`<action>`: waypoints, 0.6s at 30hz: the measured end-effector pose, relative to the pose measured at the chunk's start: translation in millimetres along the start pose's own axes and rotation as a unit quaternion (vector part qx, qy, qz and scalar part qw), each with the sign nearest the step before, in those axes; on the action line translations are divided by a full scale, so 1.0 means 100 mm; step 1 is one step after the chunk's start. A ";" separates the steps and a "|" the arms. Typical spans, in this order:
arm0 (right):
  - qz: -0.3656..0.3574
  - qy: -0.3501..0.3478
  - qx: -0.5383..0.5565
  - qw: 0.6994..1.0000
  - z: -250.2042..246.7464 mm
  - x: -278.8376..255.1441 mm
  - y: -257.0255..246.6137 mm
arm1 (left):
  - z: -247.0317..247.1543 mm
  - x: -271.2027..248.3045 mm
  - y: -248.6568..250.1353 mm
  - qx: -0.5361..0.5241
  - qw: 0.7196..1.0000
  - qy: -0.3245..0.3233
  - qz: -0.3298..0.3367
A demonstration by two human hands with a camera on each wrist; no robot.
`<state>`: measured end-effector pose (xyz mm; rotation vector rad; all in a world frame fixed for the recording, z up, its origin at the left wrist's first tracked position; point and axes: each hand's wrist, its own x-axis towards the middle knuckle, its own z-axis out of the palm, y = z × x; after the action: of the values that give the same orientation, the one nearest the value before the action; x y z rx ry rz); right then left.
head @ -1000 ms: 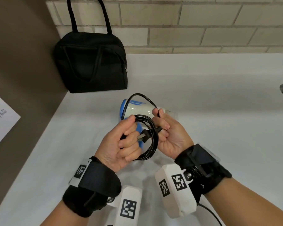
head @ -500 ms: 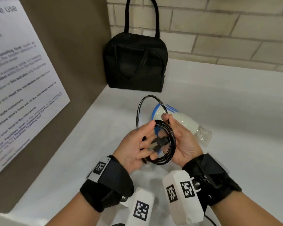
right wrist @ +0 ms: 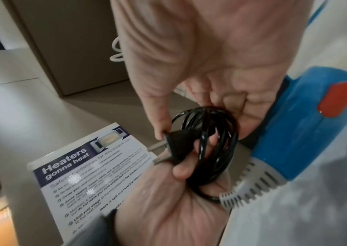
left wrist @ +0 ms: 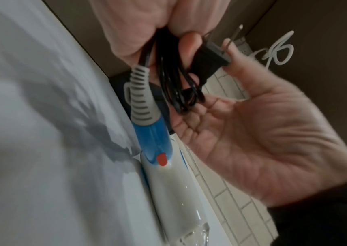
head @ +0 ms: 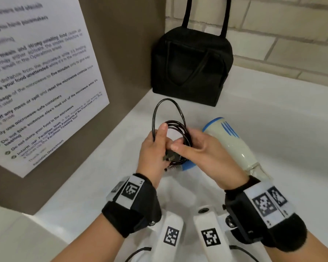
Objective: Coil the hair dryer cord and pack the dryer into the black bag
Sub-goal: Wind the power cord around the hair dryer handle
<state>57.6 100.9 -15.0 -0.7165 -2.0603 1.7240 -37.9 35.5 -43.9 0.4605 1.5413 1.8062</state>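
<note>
The black bag (head: 191, 59) stands upright and closed in the back corner of the counter. A white and blue hair dryer (head: 233, 142) lies on its side, its blue handle (left wrist: 149, 141) with a red switch pointing towards my hands. My left hand (head: 159, 142) grips the coiled black cord (head: 180, 127), with one finger through the coil (right wrist: 214, 146). One loose loop (head: 167, 108) stands above the coil. My right hand (head: 186, 146) pinches the plug (head: 171, 157) against the coil, its thumb (right wrist: 160, 131) on the plug's body (right wrist: 179, 144). The prongs (left wrist: 234, 35) point away from the dryer.
A brown side panel (head: 121, 53) with a printed notice (head: 36, 82) closes off the left. A tiled wall (head: 292, 35) runs along the back. The white counter (head: 273, 120) stretches to the right of the dryer. A white cable (left wrist: 278, 48) hangs further off.
My head has turned left, so the bag and notice look nearer. Both hands have shifted left of the dryer with the coil. The plug has moved from the coil's middle to its lower left.
</note>
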 end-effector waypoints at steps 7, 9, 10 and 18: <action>-0.105 -0.067 -0.078 0.989 -0.09 -0.05 0.10 | 0.04 0.08 0.03 0.009 1.000 0.004 0.000; -0.151 -0.014 -0.151 0.977 -0.09 -0.02 0.20 | 0.06 0.12 0.04 0.007 1.000 -0.013 -0.002; -0.171 0.011 -0.198 0.965 -0.10 0.00 0.23 | 0.07 0.14 0.04 0.016 1.000 -0.019 0.001; -0.126 0.007 -0.203 0.971 -0.13 0.05 0.27 | 0.09 0.23 0.03 0.116 0.992 -0.040 0.041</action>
<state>65.5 118.0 -39.3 -0.5438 -2.4047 1.1706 -49.1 57.9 -42.8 0.7089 1.7055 1.6541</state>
